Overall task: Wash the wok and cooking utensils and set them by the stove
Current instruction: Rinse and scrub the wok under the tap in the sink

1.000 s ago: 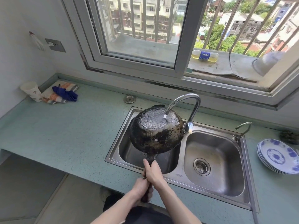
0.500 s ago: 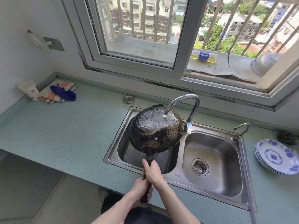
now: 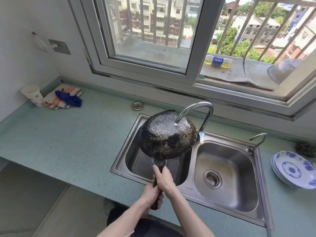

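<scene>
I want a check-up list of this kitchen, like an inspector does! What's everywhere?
Surface: green countertop, steel double sink.
Job's things: blackened wok held bottom-up over the left basin, tap water running on it.
Clutter: paper cup, cloths, sink plug, blue-patterned plates, scrubber.
Hands: left hand and right hand both grip the wok handle.
Cables: nothing seen.
Surroundings: barred window, bottle on the ledge.
</scene>
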### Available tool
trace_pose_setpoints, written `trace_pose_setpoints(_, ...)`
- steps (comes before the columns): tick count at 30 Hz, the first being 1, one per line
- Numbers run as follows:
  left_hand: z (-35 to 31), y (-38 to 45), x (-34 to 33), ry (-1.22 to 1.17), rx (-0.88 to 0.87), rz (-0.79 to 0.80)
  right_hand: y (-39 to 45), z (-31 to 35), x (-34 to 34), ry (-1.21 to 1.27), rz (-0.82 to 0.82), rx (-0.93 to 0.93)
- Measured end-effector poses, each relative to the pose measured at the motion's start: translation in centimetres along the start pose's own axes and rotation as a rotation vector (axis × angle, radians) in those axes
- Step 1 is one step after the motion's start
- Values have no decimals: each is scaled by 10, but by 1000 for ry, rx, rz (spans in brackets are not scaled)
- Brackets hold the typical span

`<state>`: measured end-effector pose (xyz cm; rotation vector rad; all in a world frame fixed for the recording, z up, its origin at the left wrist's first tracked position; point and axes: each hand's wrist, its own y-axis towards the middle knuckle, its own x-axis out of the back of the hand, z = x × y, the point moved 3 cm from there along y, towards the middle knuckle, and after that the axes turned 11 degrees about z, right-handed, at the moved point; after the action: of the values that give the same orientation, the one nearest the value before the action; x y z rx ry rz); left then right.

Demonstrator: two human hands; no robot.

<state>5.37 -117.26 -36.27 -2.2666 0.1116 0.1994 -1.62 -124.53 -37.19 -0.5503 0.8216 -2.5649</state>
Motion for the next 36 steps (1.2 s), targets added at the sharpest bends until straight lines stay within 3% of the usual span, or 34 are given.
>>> trace_pose_setpoints(18,-18,9,-6,-2,0,42,10,8,17,139,43,34)
trace_pose_setpoints(36,6,-2,-5,-55,35,1,5,-14,1,60,59,-7)
